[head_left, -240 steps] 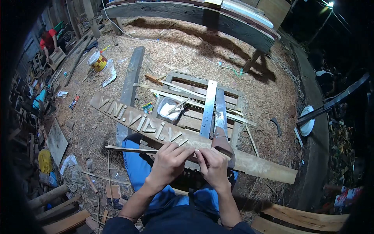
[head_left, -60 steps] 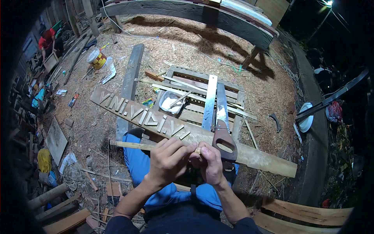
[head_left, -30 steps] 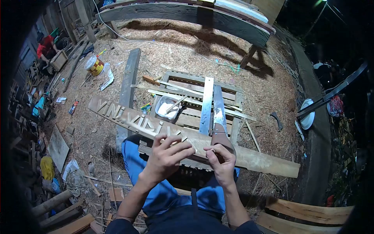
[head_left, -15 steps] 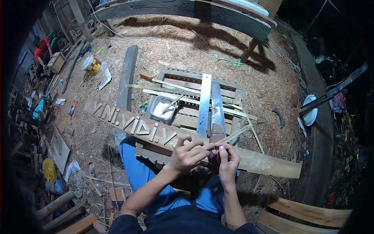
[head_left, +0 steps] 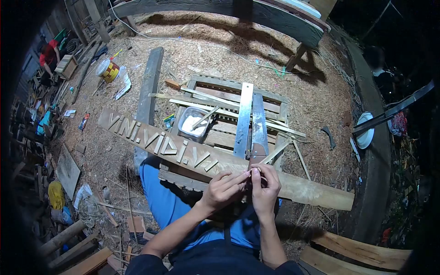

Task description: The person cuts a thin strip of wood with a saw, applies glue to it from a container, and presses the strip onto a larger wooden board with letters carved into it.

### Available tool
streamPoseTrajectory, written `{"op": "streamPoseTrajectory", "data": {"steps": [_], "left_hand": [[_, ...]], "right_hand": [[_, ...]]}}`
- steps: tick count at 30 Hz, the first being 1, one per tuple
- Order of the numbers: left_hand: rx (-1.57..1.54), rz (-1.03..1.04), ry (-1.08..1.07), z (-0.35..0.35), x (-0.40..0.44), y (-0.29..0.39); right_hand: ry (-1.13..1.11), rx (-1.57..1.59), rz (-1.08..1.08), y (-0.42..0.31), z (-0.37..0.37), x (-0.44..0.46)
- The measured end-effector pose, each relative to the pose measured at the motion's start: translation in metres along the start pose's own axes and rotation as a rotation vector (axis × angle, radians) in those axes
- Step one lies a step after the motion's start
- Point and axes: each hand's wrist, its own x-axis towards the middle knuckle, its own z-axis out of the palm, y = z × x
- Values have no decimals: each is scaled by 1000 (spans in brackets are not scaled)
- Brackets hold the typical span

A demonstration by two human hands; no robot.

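Observation:
A long curved board [head_left: 316, 189] lies across my knees, with raised wooden letters [head_left: 160, 144] reading "VINI.VIDI.V" and one more slanted strip. My left hand [head_left: 225, 188] and my right hand [head_left: 266, 187] meet over the board's near edge, fingertips pinched together. A thin wooden strip [head_left: 278, 150] slants up and right from the right hand's fingertips. Whatever the left fingertips hold is too small to make out. Just beyond the hands lie a handsaw [head_left: 259, 126] and a flat metal ruler [head_left: 244, 119], side by side.
Behind the board, a slatted pallet [head_left: 220, 137] carries loose strips and a plastic tub [head_left: 194, 123] of white material with a stick. A dark beam [head_left: 149, 87] stands left, near a paint bucket [head_left: 107, 70]. A workbench [head_left: 275, 20] spans the top. A person [head_left: 49, 57] handles a wooden box [head_left: 66, 66].
Both hands have moved right and come together. The long strip that lay left of the hands now points up and right from them. The far person and box have shifted slightly.

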Motion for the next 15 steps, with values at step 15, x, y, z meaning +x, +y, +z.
{"op": "streamPoseTrajectory", "data": {"steps": [15], "left_hand": [[-5,110,101,-38,-17,15]], "right_hand": [[-15,-97,-211,-36,-11,-25]]}}
